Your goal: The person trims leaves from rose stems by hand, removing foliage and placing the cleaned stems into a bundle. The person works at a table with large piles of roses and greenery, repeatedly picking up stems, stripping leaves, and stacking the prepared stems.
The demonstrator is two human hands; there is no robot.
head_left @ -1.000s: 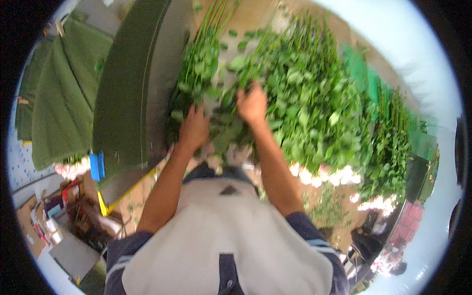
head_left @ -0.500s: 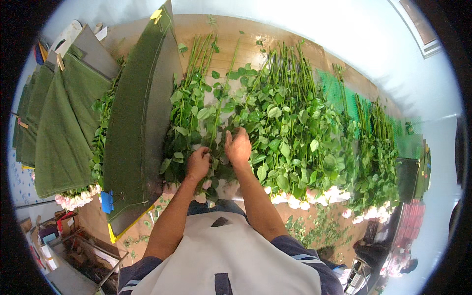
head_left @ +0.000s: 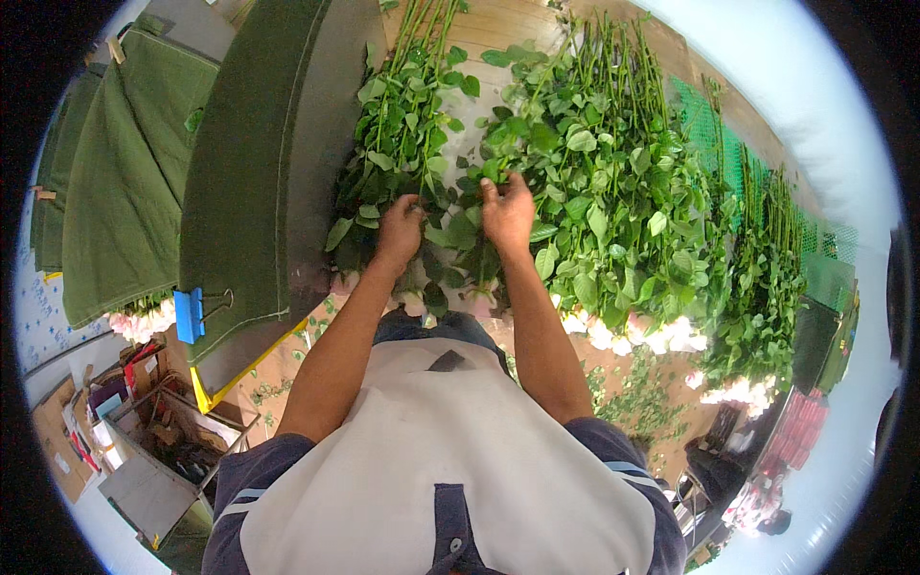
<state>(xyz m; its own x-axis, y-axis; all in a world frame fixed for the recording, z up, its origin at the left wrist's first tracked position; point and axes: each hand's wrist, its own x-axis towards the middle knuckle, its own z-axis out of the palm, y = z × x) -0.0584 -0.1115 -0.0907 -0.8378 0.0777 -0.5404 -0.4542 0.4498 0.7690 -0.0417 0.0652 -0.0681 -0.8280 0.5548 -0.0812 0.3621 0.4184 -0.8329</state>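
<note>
Pale pink long-stemmed roses lie in piles, blooms toward me and stems away. My left hand [head_left: 401,230] is curled at the right side of the smaller left rose pile [head_left: 393,144]. Leaves hide its fingertips and anything in them. At the left edge of the large middle rose pile [head_left: 604,201], my right hand [head_left: 509,213] has thumb and fingers closed around a leafy rose [head_left: 503,139]. Its leaves look blurred. Pink blooms [head_left: 479,303] show below the hands, partly covered by foliage.
A tall board covered in green cloth [head_left: 244,172] stands left, with a blue binder clip [head_left: 191,316] on it. More green cloth panels [head_left: 134,182] stand beyond. Another rose pile [head_left: 762,278] lies right by green netting [head_left: 704,120]. Cut leaves litter the floor [head_left: 632,402].
The view has shifted, so the piles sit higher in it. My hands have moved farther apart, the right toward the middle pile. The lone stem between the piles no longer shows there.
</note>
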